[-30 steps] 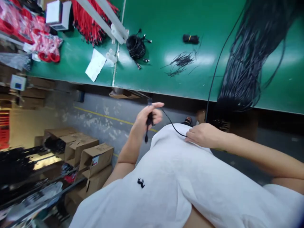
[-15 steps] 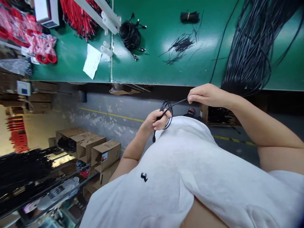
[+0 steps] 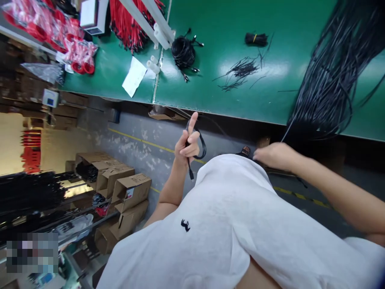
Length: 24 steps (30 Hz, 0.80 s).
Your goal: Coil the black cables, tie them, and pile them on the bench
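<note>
black cable [image 3: 204,148] sat looped in the gripping left hand [image 3: 187,146], off the near edge of the surface [image 3: 258,100]; loop faced right hand [image 3: 270,155], plug [image 3: 191,175] pointed bodyward. right fingers curled, blurred; couldn't tell if gripping.

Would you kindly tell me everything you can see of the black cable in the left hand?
The cable is thin, black and smooth-looking, perhaps plastic-sheathed. Gripped by the left hand, it bends into a loop bulging toward the right hand. One end, with a dark connector, protrudes below the left hand in view. Blur hides whether it reaches the right.
</note>
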Tool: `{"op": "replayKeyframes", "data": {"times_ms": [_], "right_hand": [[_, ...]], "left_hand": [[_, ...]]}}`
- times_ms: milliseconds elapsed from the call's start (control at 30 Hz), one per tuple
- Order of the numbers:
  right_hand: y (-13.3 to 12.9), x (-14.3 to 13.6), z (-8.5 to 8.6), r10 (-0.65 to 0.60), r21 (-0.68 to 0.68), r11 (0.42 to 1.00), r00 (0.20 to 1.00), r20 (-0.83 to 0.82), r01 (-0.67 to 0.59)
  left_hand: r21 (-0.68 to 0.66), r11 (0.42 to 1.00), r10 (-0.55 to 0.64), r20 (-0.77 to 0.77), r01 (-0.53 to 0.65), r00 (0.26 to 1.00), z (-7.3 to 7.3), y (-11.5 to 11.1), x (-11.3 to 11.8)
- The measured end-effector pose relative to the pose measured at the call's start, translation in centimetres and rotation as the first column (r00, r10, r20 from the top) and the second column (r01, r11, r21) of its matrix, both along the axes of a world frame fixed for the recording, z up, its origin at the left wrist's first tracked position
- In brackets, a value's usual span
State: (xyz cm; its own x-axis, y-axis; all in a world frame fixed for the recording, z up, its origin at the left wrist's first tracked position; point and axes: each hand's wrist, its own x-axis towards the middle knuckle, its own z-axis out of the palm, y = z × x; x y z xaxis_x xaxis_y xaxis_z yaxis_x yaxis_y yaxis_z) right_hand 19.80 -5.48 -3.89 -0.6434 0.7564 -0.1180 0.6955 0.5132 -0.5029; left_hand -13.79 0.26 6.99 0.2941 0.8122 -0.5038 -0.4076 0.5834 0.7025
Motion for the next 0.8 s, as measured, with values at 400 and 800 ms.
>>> {"op": "replayKeyframes", "data": {"times_ms": [400,800], "right_hand": [[5.3,-1.7,6.1,-0.023,-0.083,0.997,0.941,-0.337,-0.005],[8.1,1.6,0.7,-0.185,-0.081,0.983,0.934,-0.305,0.168]], "left_hand": [[-0.041,0.807,-0.589,-0.01,0.589,0.808,-1.9,-1.5,2.0],[-0.294,0.942,-0.159,0.038,0.163,0.987,0.2,-1.9,0.4]]}}
